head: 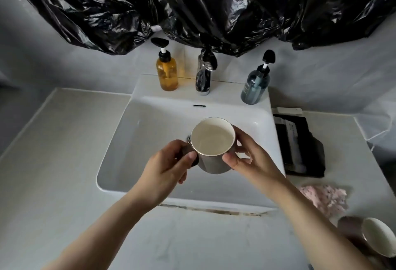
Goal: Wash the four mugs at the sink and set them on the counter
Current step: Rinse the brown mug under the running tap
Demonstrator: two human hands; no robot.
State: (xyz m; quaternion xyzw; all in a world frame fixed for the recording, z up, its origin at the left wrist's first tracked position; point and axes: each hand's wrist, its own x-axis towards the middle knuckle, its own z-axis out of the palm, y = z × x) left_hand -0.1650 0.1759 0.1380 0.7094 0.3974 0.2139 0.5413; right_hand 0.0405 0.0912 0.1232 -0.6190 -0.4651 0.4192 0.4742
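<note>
Over the white sink (pixel 120 141) I hold a grey mug (pixel 212 139) with a white inside, upright, mouth facing me. My left hand (pixel 169 166) grips its handle on the left side. My right hand (pixel 250 158) pinches the rim and wall on the right, thumb at the front and fingers behind. A second grey mug (pixel 372 237) with a white inside lies tipped on the counter at the lower right, partly cut off by the frame edge. No water runs from the chrome tap (pixel 204 74).
An amber soap pump bottle (pixel 167 72) stands left of the tap and a blue-grey pump bottle (pixel 256 83) right of it. A black folded cloth (pixel 300 145) and a pink sponge (pixel 325 199) lie on the right counter. Black plastic sheeting (pixel 192 6) hangs above.
</note>
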